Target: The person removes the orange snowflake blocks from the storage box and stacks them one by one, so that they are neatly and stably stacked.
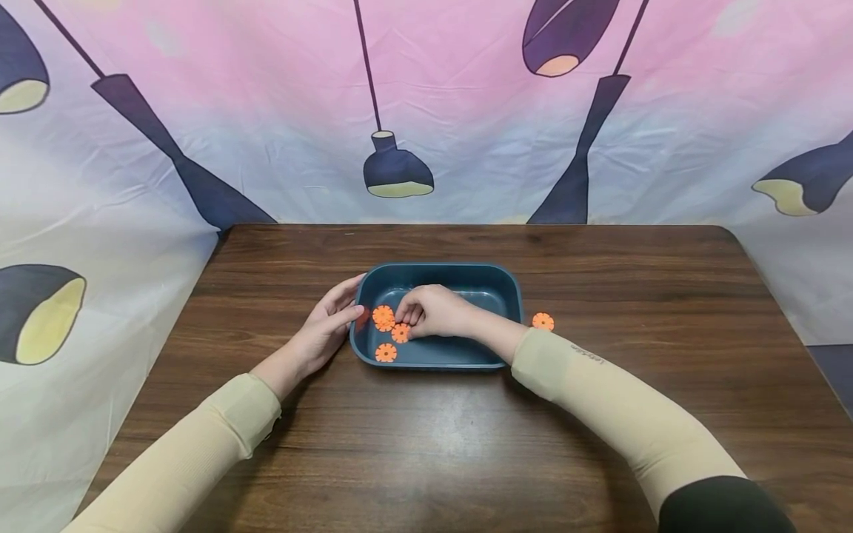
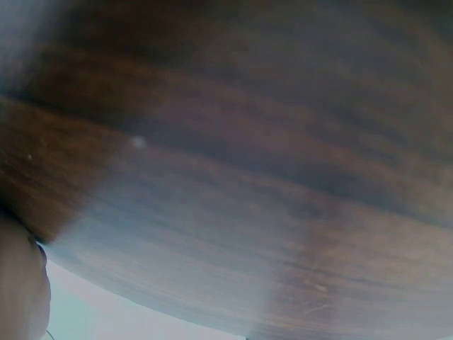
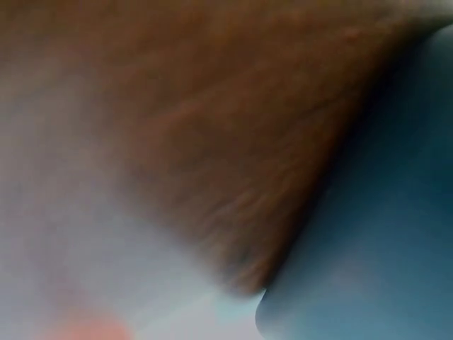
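In the tray (image 1: 433,367), toward its left end, lay at least 3 discs (image 1: 386,353); overlap obscured the count. 1 outer disc (image 1: 543,321) lay right of it on the table (image 1: 453,451); judged mostly in, 1 left. Left hand (image 1: 329,323) gripped the tray. Right hand (image 1: 436,311) curled at 1 disc; could not tell whether pinched.

Blue tub (image 1: 466,354) stands on a brown table (image 1: 453,444); patterned cloth (image 1: 466,96) hangs behind. Left hand (image 1: 326,327) grips the tub's left end. Right hand (image 1: 437,311) is inside, pinching an orange disc (image 1: 399,334). More discs (image 1: 386,353) lie near it; a lone disc (image 1: 543,321) lies outside, right.
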### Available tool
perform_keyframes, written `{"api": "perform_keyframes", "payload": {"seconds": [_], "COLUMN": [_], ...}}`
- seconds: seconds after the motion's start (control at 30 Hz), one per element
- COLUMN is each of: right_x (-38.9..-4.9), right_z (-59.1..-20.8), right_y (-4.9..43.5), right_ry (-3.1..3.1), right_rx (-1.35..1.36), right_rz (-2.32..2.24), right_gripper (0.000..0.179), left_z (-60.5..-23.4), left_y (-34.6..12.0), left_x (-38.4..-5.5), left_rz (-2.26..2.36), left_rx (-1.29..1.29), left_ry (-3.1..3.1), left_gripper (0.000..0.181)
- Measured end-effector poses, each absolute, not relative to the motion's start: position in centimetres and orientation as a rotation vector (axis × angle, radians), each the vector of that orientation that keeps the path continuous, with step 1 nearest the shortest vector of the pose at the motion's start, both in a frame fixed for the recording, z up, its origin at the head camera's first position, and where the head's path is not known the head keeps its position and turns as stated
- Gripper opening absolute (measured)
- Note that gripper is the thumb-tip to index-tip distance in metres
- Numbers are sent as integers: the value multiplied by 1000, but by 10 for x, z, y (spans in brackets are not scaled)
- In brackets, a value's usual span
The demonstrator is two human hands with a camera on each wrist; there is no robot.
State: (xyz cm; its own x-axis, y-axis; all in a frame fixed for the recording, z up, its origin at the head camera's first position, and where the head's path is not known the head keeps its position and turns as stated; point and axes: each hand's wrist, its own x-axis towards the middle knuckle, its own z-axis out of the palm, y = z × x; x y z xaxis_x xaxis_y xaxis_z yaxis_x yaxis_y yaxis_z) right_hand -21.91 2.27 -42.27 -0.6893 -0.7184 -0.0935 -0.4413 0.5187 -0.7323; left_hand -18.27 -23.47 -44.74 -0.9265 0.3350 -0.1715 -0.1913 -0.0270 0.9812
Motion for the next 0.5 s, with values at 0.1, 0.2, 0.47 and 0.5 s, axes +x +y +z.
{"api": "perform_keyframes", "payload": {"seconds": [0.1, 0.2, 0.47, 0.5], "right_x": [-219, -218, -216, -216], "right_z": [-424, -425, -424, -425], "right_y": [21, 20, 19, 19], "right_ry": [2403, 2425, 2454, 2453], "right_rx": [-955, -958, -979, -981], "right_rz": [-959, -933, -879, -874], "right_gripper": [25, 25, 25, 25], "left_z": [-447, -447, -447, -447], "left_y": [-235, -235, -234, -234], "left_x": [-183, -183, -183, -183], "left_rz": [2015, 2021, 2025, 2024], "left_rx": [150, 151, 145, 142], "left_ry": [1896, 1890, 1886, 1887], "left_gripper": [60, 60, 60, 60]}}
